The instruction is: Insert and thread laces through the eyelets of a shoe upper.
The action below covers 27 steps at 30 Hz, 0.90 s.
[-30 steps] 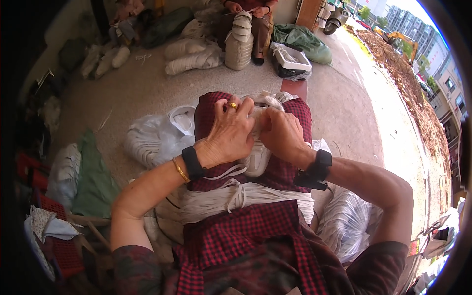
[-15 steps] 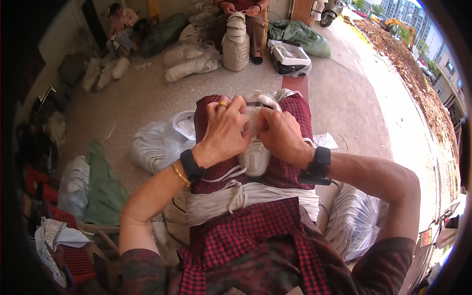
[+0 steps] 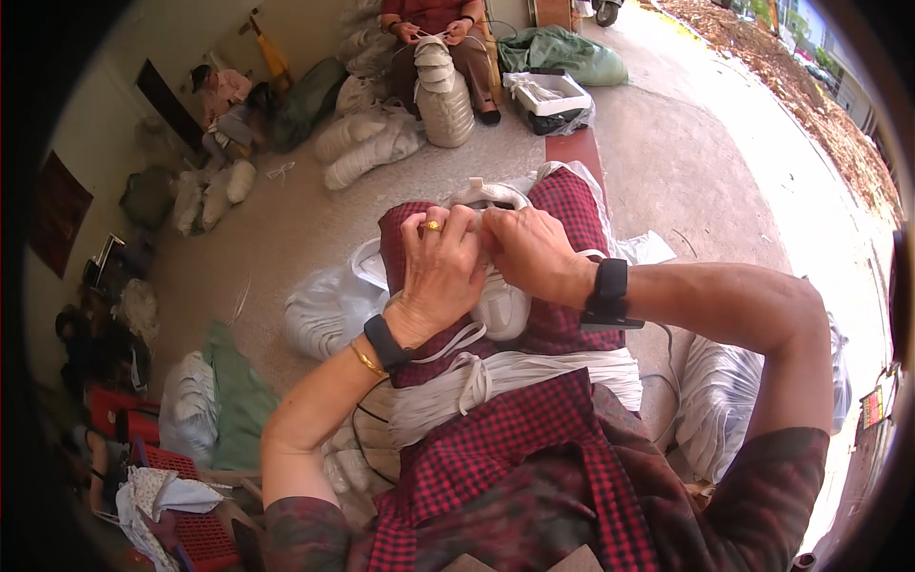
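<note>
A white sneaker (image 3: 502,310) rests on my lap, toe toward me, its collar (image 3: 488,195) facing away. Over its lacing area my left hand (image 3: 440,262) and my right hand (image 3: 536,250) work with bent, pinched fingers. The fingertips nearly meet just below the collar, and whatever they pinch is hidden. A white shoelace (image 3: 456,345) loops out beside the shoe below my left hand. Another bit of white lace (image 3: 595,254) shows by my right wrist. A thick bundle of white laces (image 3: 534,377) lies across my lap, over a red-and-black checked apron (image 3: 505,434).
Bagged shoe stacks stand left (image 3: 329,310) and right (image 3: 720,396) of me. Ahead, a seated person (image 3: 440,62) handles white laces above a tall shoe stack (image 3: 446,114). A white tray (image 3: 550,95) stands beside them. Another person (image 3: 225,105) sits farther back. Red baskets (image 3: 205,534) are at lower left.
My view has turned slightly, shifting the surroundings. My fingertips have drawn closer together over the shoe, covering the pale patch that showed between them.
</note>
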Tool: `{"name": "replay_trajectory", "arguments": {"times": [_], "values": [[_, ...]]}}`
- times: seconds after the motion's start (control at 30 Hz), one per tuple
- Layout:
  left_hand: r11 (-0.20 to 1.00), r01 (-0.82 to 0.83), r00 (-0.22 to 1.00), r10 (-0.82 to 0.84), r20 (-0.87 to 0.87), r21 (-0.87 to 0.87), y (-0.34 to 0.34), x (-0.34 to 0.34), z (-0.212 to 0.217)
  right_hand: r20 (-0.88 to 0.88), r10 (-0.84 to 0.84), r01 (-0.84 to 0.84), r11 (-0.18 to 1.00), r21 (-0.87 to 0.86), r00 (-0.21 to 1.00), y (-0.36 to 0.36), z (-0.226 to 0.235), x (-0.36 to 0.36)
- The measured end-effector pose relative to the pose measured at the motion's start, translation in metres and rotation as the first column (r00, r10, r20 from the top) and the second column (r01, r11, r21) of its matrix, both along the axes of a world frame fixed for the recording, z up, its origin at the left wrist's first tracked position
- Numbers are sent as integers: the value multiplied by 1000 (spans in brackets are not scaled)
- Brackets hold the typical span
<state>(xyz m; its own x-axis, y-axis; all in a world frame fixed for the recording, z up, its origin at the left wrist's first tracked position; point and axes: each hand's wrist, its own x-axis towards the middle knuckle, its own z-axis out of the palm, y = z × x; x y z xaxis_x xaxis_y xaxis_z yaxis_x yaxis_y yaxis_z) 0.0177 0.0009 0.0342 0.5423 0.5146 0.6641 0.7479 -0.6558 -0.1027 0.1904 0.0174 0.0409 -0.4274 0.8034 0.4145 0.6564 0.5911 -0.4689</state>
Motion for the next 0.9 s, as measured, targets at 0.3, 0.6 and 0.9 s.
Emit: {"name": "replay_trajectory", "arguments": {"times": [0.3, 0.6, 0.9], "values": [[975, 45, 981, -3, 192, -217, -14, -52, 47, -79, 235, -243, 965, -99, 969, -1, 10, 28], [861, -475, 859, 499, 114, -182, -67, -262, 113, -286, 378, -466, 805, -368, 880, 33, 22, 50], [697, -717, 692, 716, 89, -32, -124, -426, 167, -374, 284, -459, 690, -560, 883, 28, 34, 54]]}}
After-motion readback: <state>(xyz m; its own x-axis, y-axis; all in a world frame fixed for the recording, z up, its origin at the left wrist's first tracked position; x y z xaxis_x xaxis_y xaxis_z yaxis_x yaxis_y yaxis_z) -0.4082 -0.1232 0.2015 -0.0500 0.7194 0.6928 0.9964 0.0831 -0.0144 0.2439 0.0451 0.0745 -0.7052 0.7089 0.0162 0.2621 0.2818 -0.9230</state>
